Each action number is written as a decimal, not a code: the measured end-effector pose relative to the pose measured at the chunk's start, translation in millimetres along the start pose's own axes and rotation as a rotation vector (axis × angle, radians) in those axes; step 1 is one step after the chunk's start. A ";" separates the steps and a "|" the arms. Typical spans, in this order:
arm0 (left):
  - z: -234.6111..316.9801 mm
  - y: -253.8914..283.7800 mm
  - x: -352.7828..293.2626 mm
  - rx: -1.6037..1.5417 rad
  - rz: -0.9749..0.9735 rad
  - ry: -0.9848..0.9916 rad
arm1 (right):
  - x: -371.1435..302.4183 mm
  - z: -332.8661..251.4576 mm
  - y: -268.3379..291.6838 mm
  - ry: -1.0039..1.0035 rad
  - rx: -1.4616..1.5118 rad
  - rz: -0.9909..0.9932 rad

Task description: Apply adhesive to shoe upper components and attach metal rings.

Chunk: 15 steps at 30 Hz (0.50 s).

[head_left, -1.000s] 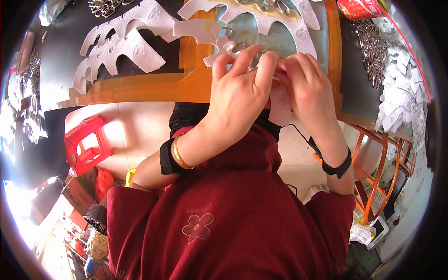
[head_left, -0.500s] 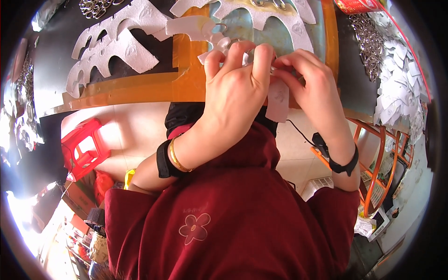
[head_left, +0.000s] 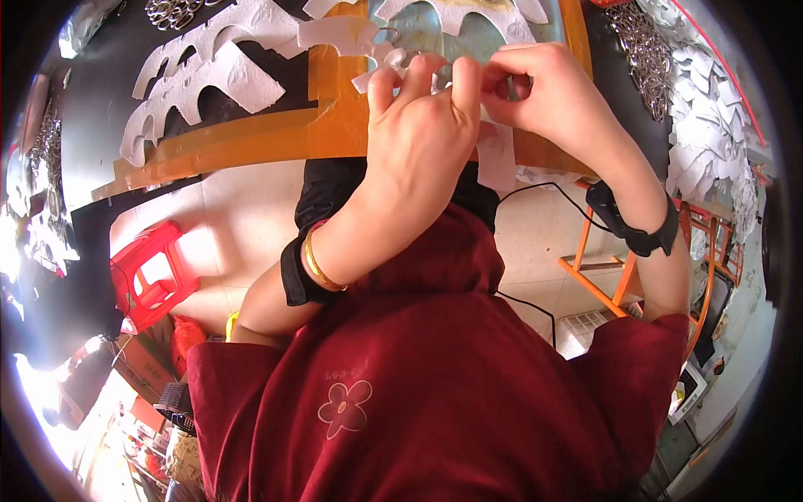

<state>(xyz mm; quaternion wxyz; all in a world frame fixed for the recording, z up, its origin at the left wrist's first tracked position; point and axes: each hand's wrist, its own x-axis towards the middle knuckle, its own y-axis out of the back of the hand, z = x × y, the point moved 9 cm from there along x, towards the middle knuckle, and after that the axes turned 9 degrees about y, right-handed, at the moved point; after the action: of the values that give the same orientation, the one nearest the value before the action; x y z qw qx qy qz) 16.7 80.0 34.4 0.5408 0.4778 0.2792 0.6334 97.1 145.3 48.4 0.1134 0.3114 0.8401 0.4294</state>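
Note:
At the table's near edge, my left hand (head_left: 418, 134) is closed on a white cut-out strip. One end of this white strip (head_left: 497, 163) hangs below the edge, and its curved other part (head_left: 339, 35) reaches up to the left with metal rings in it. Just to the right, my right hand (head_left: 548, 88) has its thumb and fingers pinched together close to the strip. What lies between those fingertips is too small to make out. Left of my hands lie more white arched strips (head_left: 213, 79), and others (head_left: 456, 15) rest on the blue-green mat beyond.
Brown tape (head_left: 234, 140) runs along the dark table's near edge. A heap of metal rings (head_left: 640, 58) lies at the right beside many small white pieces (head_left: 703, 125). More rings (head_left: 171, 12) sit at the far left. On the floor stand a red stool (head_left: 155, 272) and an orange-framed chair (head_left: 602, 280).
My right hand has moved up and away from the strip's hanging end, its forearm swinging outward to the right. My left hand stays in nearly the same place, holding the strip.

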 end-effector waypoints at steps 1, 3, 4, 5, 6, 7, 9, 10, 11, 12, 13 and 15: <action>1.8 1.1 -0.5 0.000 0.000 0.000 | -3.8 1.0 -2.2 0.000 0.000 0.000; 6.0 -2.2 -1.2 0.125 -0.024 0.007 | -11.7 2.4 0.7 0.010 0.093 0.108; 5.9 -3.9 -1.4 0.128 -0.025 0.009 | -14.6 2.4 -2.9 0.012 0.096 0.107; 7.3 2.5 -1.9 0.072 0.066 -0.008 | -17.9 -2.6 -1.4 0.064 0.073 0.162; 8.9 9.6 -3.6 0.015 0.156 -0.027 | -22.6 -7.1 0.0 0.113 0.049 0.218; 8.5 9.4 -4.6 0.017 0.152 -0.027 | -26.8 -13.5 -0.7 0.194 0.026 0.256; 2.5 1.5 -6.2 0.070 0.043 0.018 | -32.3 -22.0 -1.7 0.285 -0.082 0.293; 1.9 2.5 -6.7 0.072 0.038 0.017 | -36.5 -30.5 -1.5 0.376 -0.195 0.329; -0.5 3.7 -6.2 -0.011 0.010 0.038 | -40.0 -28.8 -3.9 0.389 -0.207 0.329; -2.5 4.4 -2.9 -0.098 -0.016 0.057 | -42.5 -26.4 -6.0 0.386 -0.207 0.332; -3.6 9.9 -0.2 -0.098 -0.019 0.052 | -45.9 -27.2 -9.6 0.400 -0.212 0.326; -3.6 29.6 1.6 -0.178 0.022 -0.038 | -50.1 -29.7 -12.7 0.442 -0.245 0.320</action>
<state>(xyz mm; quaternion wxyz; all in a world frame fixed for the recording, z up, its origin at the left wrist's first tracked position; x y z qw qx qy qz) 1.1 74.4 59.2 0.5792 0.4430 0.2063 0.6525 117.2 89.4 52.4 -0.1046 0.3230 0.7264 0.5976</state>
